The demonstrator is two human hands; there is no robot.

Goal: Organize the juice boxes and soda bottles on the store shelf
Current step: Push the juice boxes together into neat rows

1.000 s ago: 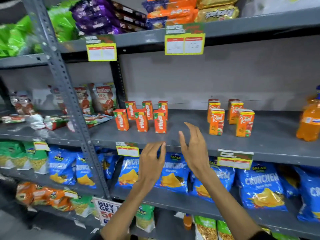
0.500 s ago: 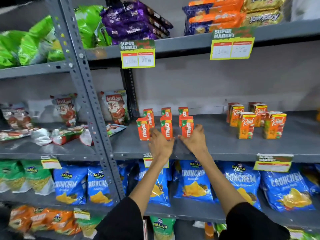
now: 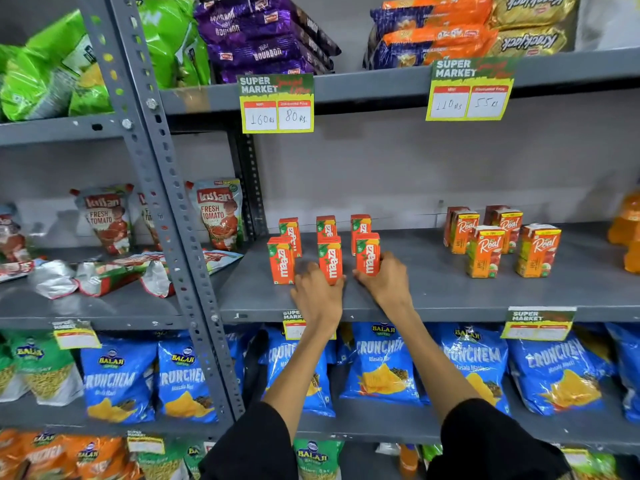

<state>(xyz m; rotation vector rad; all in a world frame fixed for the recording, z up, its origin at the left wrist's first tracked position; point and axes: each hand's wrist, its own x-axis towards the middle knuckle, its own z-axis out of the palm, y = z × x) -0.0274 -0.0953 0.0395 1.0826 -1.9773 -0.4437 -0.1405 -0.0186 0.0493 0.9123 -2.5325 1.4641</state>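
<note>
Several small orange Maaza juice boxes stand in two rows on the grey middle shelf (image 3: 433, 296). My left hand (image 3: 317, 296) is wrapped around the base of the front middle Maaza box (image 3: 330, 258). My right hand (image 3: 386, 280) grips the front right Maaza box (image 3: 367, 252). The front left Maaza box (image 3: 281, 259) stands free beside them. Further right on the same shelf stands a group of Real juice boxes (image 3: 504, 239). Orange soda bottles (image 3: 628, 230) are partly cut off at the right edge.
A perforated grey upright (image 3: 162, 209) divides the shelving. Left of it lie tomato ketchup pouches (image 3: 104, 271). Blue Crunchem snack bags (image 3: 381, 365) fill the shelf below; biscuit packs (image 3: 263, 36) sit above. Price tags (image 3: 277, 103) hang from shelf edges.
Both hands rose from below the shelf edge to the front Maaza boxes and closed on them. The camera has moved closer and panned left, pushing the soda bottles to the frame's edge.
</note>
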